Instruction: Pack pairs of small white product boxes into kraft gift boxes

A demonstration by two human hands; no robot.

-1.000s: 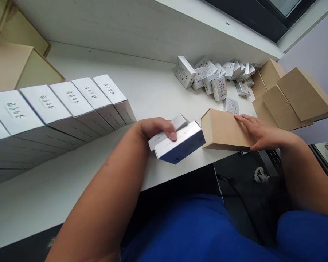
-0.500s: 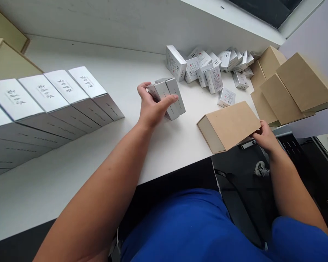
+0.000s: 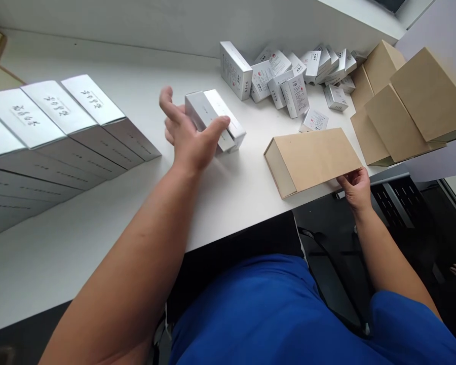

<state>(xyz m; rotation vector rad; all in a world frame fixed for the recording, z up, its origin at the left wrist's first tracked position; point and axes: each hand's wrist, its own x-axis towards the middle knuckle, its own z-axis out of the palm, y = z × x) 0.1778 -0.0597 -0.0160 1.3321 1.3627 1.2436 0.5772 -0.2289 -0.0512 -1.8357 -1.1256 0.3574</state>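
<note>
My left hand [image 3: 190, 134] is beside two small silver-white boxes [image 3: 223, 107] that lie together on the white table. Its fingers are spread and lifted off their left side, while the thumb reaches over the near box; I cannot tell whether it touches. My right hand [image 3: 356, 188] pinches the near right corner of a brown cardboard box [image 3: 319, 157], which lies at the table's front edge with a pale end facing left. One small silver box [image 3: 314, 120] lies just behind the brown box.
A row of tall white boxes with dark script [image 3: 93, 101] stands at the left. Several small silver boxes [image 3: 294, 95] are heaped by the back wall. More brown boxes [image 3: 429, 96] stack up at the right table end. A dark chair [image 3: 397, 203] is beyond the front edge.
My left hand has loosened its fingers from the small silver boxes, which now lie turned and farther left in view. My right hand still grips the brown box at its corner.
</note>
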